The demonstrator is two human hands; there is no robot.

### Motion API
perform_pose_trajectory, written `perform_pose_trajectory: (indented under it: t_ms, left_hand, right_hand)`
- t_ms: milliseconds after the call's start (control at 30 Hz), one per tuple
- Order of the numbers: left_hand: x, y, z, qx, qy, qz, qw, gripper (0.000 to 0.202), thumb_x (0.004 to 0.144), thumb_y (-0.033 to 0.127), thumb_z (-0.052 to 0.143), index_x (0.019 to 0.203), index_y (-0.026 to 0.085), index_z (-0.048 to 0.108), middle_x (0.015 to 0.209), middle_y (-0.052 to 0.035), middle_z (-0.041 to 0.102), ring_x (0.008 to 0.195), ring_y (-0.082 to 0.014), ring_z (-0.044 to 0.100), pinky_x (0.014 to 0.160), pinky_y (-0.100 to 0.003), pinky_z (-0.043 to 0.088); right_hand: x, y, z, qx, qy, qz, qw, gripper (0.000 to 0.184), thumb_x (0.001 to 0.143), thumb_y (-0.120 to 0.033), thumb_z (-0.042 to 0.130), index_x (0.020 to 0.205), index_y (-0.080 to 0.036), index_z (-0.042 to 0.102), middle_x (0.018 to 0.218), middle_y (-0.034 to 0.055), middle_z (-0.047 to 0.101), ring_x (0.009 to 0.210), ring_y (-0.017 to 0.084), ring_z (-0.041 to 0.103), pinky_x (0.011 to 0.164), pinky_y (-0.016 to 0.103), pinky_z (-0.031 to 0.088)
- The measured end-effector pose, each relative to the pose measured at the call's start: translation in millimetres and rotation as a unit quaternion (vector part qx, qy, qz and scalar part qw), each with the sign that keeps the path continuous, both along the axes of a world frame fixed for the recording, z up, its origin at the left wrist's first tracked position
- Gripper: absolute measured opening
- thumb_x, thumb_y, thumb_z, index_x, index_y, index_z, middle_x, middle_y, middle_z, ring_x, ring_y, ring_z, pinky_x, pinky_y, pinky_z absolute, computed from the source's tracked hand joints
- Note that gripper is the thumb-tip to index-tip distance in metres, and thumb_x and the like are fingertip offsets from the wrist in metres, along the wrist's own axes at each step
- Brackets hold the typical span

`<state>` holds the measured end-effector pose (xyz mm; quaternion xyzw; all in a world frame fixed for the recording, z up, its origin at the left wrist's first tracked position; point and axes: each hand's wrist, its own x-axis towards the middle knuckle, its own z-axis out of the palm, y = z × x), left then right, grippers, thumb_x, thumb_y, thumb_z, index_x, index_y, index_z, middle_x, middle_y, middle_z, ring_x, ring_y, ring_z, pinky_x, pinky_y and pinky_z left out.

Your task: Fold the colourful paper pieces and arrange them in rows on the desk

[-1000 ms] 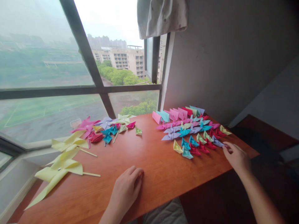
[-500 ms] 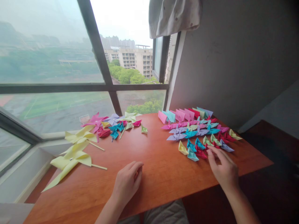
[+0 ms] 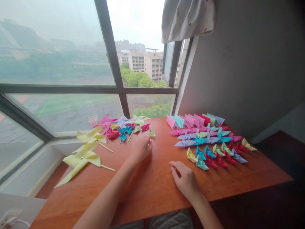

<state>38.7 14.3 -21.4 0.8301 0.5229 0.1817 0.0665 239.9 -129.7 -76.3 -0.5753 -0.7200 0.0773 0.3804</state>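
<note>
On the counter (image 3: pixel 154 186): green paper fold (image 3: pixel 152 133) lies just beyond our left hand (image 3: pixel 141 148), untouched.
Left grip: fingers loosely apart, empty.
Other side: our right hand (image 3: pixel 186 180) rests flat, fingers apart.
Handling: featherlight, crushable, we judge; pinch a creased edge.

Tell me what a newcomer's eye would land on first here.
The neat rows of bright folded paper pieces on the right half of the wooden table stand out most, then the big yellow pinwheels hanging over its left edge. The left hand lies beside a small green piece farther back; the right hand rests flat at the front.
</note>
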Motion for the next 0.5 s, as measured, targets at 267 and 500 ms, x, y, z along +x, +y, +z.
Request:
perform_pose_trajectory:
  t_ms: [267,500]
  left_hand:
    - [32.2,21.8,0.6,-0.013,0.054,0.009,0.998,0.023,0.091,0.024,0.046,0.095,0.014,0.067,0.089,-0.0140,0.068,0.082,-0.0229,0.064,0.071,-0.031,0.042]
    - [31.7,20.3,5.8,-0.009,0.070,0.011,0.997,0.025,0.095,0.024,0.043,0.093,0.013,0.065,0.089,-0.0146,0.067,0.078,-0.0215,0.063,0.070,-0.030,0.041]
  right_hand:
    - [1.6,0.8,2.0,0.013,0.018,-0.003,1.000,0.023,0.092,-0.017,0.046,0.097,-0.021,0.068,0.087,0.0051,0.070,0.079,0.017,0.068,0.076,0.027,0.054]
    - [2.4,1.1,3.0,0.002,0.040,0.000,0.999,0.024,0.092,-0.018,0.045,0.095,-0.020,0.068,0.086,0.0063,0.070,0.080,0.019,0.069,0.074,0.028,0.055]
